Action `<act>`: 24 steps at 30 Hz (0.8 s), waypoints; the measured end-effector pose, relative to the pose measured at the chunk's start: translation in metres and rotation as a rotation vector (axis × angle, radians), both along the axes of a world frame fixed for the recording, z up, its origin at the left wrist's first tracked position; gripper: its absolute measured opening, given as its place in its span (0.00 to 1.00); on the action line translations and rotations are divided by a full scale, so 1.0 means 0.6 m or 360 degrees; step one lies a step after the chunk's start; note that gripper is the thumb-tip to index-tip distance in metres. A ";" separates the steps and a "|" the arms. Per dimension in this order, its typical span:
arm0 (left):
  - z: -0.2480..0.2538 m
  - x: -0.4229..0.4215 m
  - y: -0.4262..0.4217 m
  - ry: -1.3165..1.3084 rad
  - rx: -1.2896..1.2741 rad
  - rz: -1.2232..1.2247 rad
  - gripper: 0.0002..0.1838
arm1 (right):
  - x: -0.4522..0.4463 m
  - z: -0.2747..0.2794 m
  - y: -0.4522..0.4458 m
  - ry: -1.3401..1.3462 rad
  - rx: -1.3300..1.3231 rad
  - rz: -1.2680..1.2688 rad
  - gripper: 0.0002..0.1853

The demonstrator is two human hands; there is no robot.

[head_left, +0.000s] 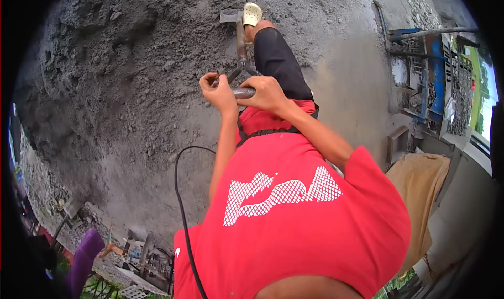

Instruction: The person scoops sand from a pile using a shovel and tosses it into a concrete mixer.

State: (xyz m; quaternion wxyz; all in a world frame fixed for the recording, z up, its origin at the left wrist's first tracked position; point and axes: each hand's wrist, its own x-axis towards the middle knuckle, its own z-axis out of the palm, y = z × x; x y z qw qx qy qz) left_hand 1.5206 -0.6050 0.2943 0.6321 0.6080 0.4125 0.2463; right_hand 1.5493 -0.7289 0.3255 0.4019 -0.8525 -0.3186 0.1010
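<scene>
A shovel (241,50) with a worn shaft and a forked grip stands in front of me, its metal head at the grey gravelly ground beside my light clog. My left hand (219,93) is at the left end of the shovel's cross handle, fingers curled. My right hand (265,93) is wrapped round the right part of that handle (243,93). The fork of the shaft shows between and above my hands.
Loose grey sand and gravel (131,63) spreads to the left. Blue metal frames (436,78) stand at the right, near a tan cloth (420,194). A black cable (177,189) hangs beside my red shirt. Assorted debris (149,257) lies at the lower left.
</scene>
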 end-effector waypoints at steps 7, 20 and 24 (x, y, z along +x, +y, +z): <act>-0.067 0.116 0.082 0.0161 0.0540 0.0088 0.10 | 0.140 -0.039 0.068 -0.0193 0.0060 0.0150 0.22; -0.074 -0.038 -0.046 -0.0054 0.0627 -0.0134 0.09 | -0.036 -0.064 -0.020 -0.0200 -0.0831 0.0240 0.11; 0.014 -0.036 -0.040 -0.0183 0.0356 0.0052 0.10 | -0.036 0.007 -0.004 -0.0148 -0.0776 0.0257 0.12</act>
